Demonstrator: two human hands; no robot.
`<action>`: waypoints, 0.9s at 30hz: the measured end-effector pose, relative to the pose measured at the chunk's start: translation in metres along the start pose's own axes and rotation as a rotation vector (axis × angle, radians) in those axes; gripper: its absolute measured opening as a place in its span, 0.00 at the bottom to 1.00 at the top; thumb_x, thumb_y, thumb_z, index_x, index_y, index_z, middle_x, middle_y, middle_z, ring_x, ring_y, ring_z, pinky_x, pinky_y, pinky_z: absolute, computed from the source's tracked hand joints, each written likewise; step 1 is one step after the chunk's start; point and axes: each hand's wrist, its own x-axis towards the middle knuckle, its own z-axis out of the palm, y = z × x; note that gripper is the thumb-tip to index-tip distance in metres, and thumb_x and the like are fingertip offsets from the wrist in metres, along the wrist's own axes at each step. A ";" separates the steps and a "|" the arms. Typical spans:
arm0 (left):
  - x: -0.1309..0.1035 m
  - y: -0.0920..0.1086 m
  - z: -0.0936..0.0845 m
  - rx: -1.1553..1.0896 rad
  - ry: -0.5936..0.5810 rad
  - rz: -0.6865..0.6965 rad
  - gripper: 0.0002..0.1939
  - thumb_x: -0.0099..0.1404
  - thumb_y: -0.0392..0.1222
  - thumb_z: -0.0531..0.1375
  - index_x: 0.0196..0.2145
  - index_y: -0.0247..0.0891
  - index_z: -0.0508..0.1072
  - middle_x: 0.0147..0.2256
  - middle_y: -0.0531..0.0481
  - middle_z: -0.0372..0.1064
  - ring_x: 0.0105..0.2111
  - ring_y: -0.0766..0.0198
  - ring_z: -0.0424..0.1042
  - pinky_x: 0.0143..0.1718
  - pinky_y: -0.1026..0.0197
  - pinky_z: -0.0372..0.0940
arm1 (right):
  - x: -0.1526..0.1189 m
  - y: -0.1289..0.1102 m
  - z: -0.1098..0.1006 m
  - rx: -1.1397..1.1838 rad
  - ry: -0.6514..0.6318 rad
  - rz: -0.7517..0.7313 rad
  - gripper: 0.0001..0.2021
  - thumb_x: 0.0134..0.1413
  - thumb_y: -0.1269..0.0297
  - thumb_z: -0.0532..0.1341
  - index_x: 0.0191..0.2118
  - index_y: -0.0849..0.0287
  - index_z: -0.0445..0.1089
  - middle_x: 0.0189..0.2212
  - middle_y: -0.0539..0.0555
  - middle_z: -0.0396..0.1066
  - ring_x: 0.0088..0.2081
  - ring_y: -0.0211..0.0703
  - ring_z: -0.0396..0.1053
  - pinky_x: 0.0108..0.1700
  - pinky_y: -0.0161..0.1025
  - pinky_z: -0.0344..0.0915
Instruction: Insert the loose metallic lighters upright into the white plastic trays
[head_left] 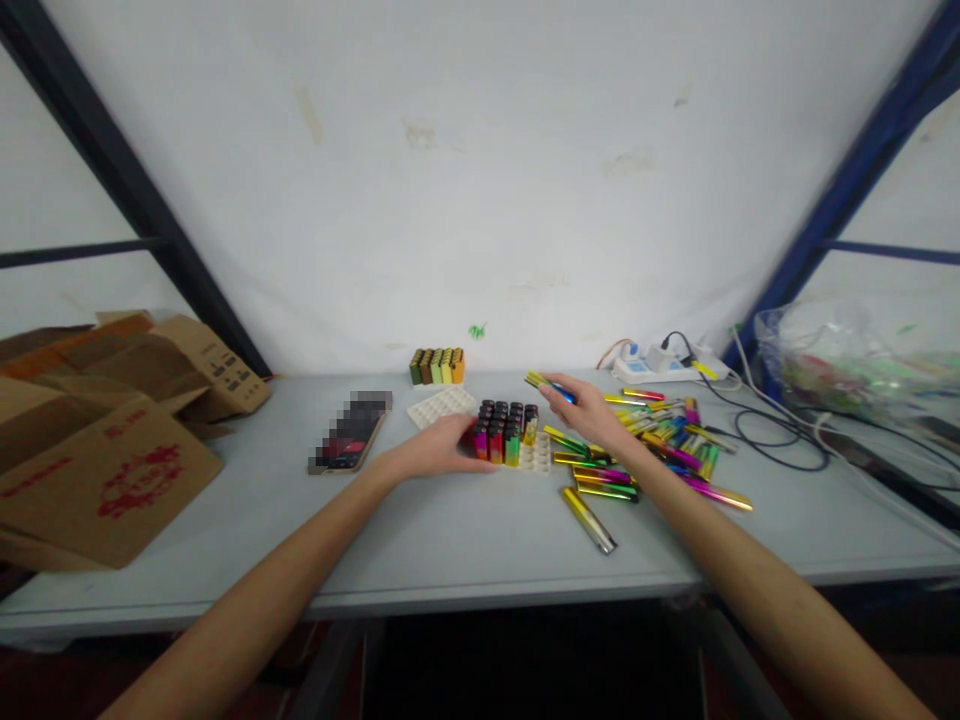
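My left hand [439, 447] is wrapped round the left side of a white tray [538, 455] with holes. Upright lighters [496, 440] with dark tops and shiny pink, red, green and gold bodies fill its left part; holes show at its right. My right hand [574, 405] is closed on a shiny gold and blue lighter [561, 391], above and behind the tray's right side. Whether it holds more than one, I cannot tell. Beneath and beyond my right forearm lies a loose pile of metallic lighters [664, 430]. One gold and silver lighter [589, 520] lies apart, nearer the front.
Another white holed tray [442, 405] lies behind my left hand. A block of upright lighters [437, 366] stands against the wall. A phone [351, 432] and an open cardboard box [112, 470] are at left; a power strip [667, 367], cables and a plastic bag [832, 345] at right.
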 end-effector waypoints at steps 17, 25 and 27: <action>-0.001 0.000 -0.001 -0.011 0.000 -0.024 0.32 0.55 0.63 0.69 0.47 0.34 0.75 0.45 0.40 0.77 0.44 0.45 0.75 0.48 0.50 0.68 | 0.003 -0.001 0.001 0.143 0.154 -0.087 0.16 0.60 0.47 0.64 0.41 0.57 0.73 0.43 0.57 0.75 0.46 0.47 0.73 0.47 0.43 0.72; -0.001 0.000 -0.001 -0.017 -0.008 -0.010 0.31 0.56 0.63 0.69 0.47 0.34 0.76 0.44 0.40 0.77 0.44 0.45 0.75 0.47 0.51 0.68 | 0.003 0.000 0.002 0.216 0.137 -0.061 0.19 0.61 0.45 0.63 0.44 0.57 0.70 0.38 0.54 0.75 0.38 0.44 0.75 0.43 0.43 0.74; -0.001 0.000 -0.001 -0.023 -0.002 -0.012 0.31 0.56 0.62 0.69 0.46 0.34 0.76 0.44 0.41 0.77 0.44 0.45 0.75 0.48 0.51 0.68 | 0.003 -0.001 0.003 0.215 0.104 -0.058 0.20 0.63 0.44 0.60 0.45 0.57 0.69 0.36 0.54 0.75 0.36 0.42 0.74 0.42 0.42 0.74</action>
